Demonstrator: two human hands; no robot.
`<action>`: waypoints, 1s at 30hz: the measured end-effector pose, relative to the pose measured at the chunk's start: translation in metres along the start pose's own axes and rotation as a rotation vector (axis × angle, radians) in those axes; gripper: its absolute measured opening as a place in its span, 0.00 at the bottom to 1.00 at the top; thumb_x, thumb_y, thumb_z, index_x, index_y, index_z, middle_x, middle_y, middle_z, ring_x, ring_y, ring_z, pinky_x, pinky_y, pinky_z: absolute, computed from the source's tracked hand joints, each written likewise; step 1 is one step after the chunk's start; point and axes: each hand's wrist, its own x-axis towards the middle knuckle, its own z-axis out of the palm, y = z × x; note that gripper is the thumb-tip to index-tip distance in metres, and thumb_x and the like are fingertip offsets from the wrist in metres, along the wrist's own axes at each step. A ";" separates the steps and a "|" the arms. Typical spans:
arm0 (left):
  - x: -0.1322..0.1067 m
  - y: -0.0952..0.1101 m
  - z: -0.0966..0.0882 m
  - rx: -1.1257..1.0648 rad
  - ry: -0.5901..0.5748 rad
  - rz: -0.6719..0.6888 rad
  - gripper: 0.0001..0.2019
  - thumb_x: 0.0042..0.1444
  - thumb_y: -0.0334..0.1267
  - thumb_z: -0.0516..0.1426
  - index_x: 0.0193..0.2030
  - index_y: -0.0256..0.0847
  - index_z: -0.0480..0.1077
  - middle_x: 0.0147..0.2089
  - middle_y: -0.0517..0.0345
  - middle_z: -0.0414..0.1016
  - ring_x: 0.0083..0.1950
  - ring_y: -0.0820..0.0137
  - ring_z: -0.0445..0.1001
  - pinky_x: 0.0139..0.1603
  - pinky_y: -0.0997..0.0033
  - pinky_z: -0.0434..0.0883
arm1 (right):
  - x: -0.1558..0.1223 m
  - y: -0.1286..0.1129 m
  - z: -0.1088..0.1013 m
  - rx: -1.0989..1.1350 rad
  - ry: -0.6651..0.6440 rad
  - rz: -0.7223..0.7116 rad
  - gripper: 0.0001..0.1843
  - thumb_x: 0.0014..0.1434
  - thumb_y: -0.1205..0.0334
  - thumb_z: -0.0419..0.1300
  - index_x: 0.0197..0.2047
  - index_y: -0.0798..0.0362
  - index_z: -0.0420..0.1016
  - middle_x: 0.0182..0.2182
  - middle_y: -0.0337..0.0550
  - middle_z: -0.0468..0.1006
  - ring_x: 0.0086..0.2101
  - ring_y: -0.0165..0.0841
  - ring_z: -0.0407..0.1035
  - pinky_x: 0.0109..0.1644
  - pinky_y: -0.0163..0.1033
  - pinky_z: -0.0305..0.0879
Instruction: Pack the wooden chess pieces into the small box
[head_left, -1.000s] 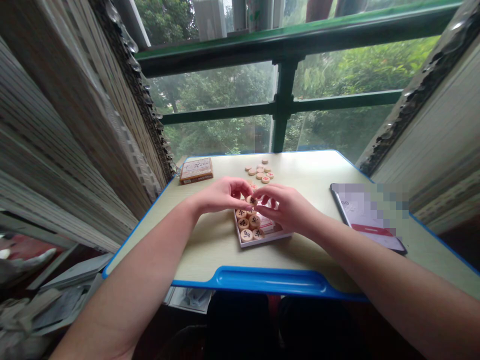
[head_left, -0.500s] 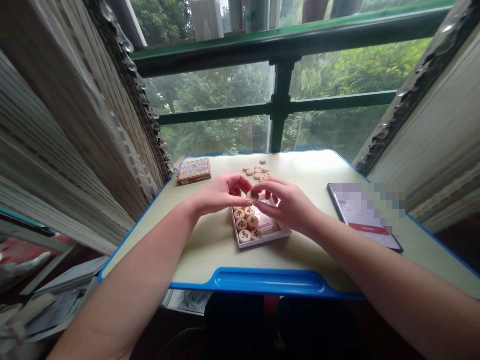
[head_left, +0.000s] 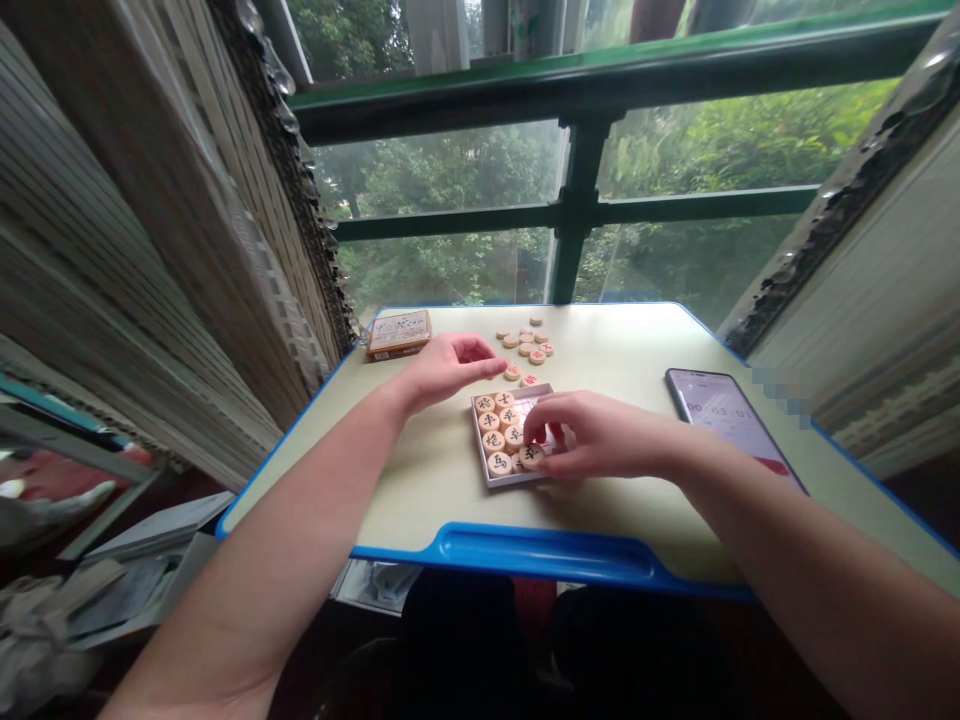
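A phone (head_left: 720, 405) was noted face up at the right of a pale table (head_left: 424, 465), digits displayed. A blue trough (head_left: 547, 552) was seen along the near edge. Green window bars (head_left: 580, 175) were observed beyond, trees (head_left: 450, 165) glimpsed between them. These were flanked by a striped curtain (head_left: 142, 220) at left, a paler curtain (head_left: 892, 230) at right. Low left: pale clutter (head_left: 131, 605) recorded, too blurred to be identified.

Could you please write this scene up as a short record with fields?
Right hand: holding a black-marked piece over the open box
Left hand: thumb beside a red-marked piece, contact unclear
Open box: black-marked pieces on its left side
Loose pieces: beyond the open box, some red-marked
Carton: far left of the table
Phone: right side, partly hidden by the right forearm
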 end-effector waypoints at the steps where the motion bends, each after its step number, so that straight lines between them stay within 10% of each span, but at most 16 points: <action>1: 0.001 -0.002 0.000 0.015 -0.008 0.003 0.20 0.44 0.51 0.63 0.34 0.33 0.72 0.31 0.53 0.75 0.32 0.73 0.70 0.33 0.72 0.65 | 0.001 0.000 0.002 -0.009 0.000 -0.001 0.12 0.47 0.63 0.61 0.37 0.55 0.76 0.31 0.42 0.75 0.29 0.30 0.66 0.31 0.34 0.60; 30: 0.000 0.000 0.001 0.120 0.016 0.011 0.20 0.45 0.52 0.61 0.31 0.33 0.72 0.29 0.54 0.75 0.30 0.73 0.69 0.32 0.72 0.64 | 0.004 0.004 0.008 -0.032 0.044 0.076 0.05 0.48 0.67 0.62 0.31 0.52 0.79 0.26 0.37 0.77 0.25 0.26 0.65 0.30 0.31 0.58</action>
